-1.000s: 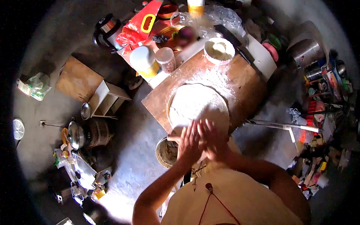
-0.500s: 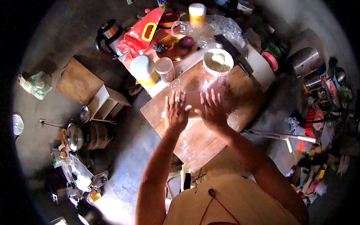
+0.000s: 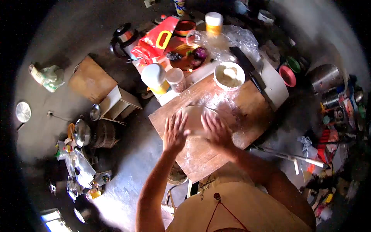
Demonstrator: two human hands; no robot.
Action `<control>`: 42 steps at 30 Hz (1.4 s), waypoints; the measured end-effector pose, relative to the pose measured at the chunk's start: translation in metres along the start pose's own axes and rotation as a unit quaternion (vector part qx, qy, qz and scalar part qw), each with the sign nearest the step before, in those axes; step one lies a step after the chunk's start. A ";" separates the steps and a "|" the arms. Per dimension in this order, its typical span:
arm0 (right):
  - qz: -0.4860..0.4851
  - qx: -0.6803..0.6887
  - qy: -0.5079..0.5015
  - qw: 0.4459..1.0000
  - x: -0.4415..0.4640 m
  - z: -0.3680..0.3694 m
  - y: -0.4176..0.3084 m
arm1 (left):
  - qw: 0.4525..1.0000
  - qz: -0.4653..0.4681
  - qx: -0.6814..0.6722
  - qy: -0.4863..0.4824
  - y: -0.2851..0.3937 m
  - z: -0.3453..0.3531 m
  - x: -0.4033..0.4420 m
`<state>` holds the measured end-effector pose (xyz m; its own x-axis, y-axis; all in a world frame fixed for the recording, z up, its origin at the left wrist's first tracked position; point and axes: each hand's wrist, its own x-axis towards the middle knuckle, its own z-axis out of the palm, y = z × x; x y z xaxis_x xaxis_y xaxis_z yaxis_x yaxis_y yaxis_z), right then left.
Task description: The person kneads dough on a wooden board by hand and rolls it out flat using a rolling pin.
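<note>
A wooden board [image 3: 201,160] lies in front of me, dusted with white flour. On it, pale dough [image 3: 196,118] shows between my hands, partly covered by them and slightly blurred. My left hand [image 3: 176,129] rests at the dough's left side, fingers stretched out and pointing away from me. At the right side my right hand [image 3: 214,129] lies with its fingers spread over the dough's edge. Whether a rolling pin is under the palms cannot be made out. A white bowl [image 3: 229,76] with pale contents stands at the board's far edge.
Beyond the board are a clear jar [image 3: 176,80], a white-lidded container [image 3: 154,77], a red bag [image 3: 156,40], a plate with vegetables [image 3: 188,58] and a crumpled plastic bag [image 3: 241,40]. A large dark knife [image 3: 251,73] lies right of the bowl.
The large flour-covered round sheet seen earliest no longer lies spread on the board; a smaller piece of dough shows. My hands moved apart, then slightly nearer me on the board.
</note>
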<state>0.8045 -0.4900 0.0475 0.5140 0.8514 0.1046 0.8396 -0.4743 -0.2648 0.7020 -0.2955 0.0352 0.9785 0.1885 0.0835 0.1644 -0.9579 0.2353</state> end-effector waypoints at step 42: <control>-0.238 0.091 -0.128 0.959 -0.047 -0.020 0.086 | 0.961 -0.260 -0.086 -0.023 0.149 0.017 -0.093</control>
<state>0.8555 -0.5752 0.0386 0.0011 0.9997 0.0224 0.9120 0.0082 -0.4102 0.6373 -0.4594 0.0456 0.7744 0.6189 -0.1311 0.6141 -0.6856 0.3909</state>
